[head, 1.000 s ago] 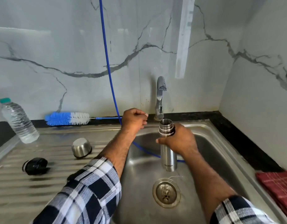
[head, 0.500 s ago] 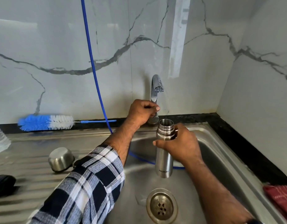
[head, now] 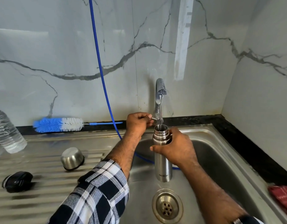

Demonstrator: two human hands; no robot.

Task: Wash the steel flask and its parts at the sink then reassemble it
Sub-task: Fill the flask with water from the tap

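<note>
A: Where is the steel flask (head: 163,165)?

B: Upright over the sink (head: 220,152) basin, above and just behind the drain (head: 167,206), its open mouth under the tap (head: 159,94). A thin stream of water (head: 160,109) runs from the spout into the mouth.

A: Who holds it?

B: The right hand (head: 176,149), fingers and thumb wrapped around the flask just below the threaded neck. The left hand (head: 138,122) has its fingers curled on the tap's small lever at the base.

A: Any writing?

B: 1 word near the bottom of the flask: "MILTON". Nothing else is readable.

A: And the parts?

B: 2 lie on the ribbed draining board (head: 42,183) to the left, well apart from the flask: a steel cup (head: 72,158) lying tilted, and a black stopper (head: 18,181) nearer the left edge, blurred.

A: Other things?

B: A blue and white bottle brush (head: 58,124) lies along the back edge, a clear plastic bottle (head: 7,131) stands at far left, a blue hose (head: 100,67) hangs down the marble wall into the basin, and a red cloth (head: 283,198) sits at the right edge.
</note>
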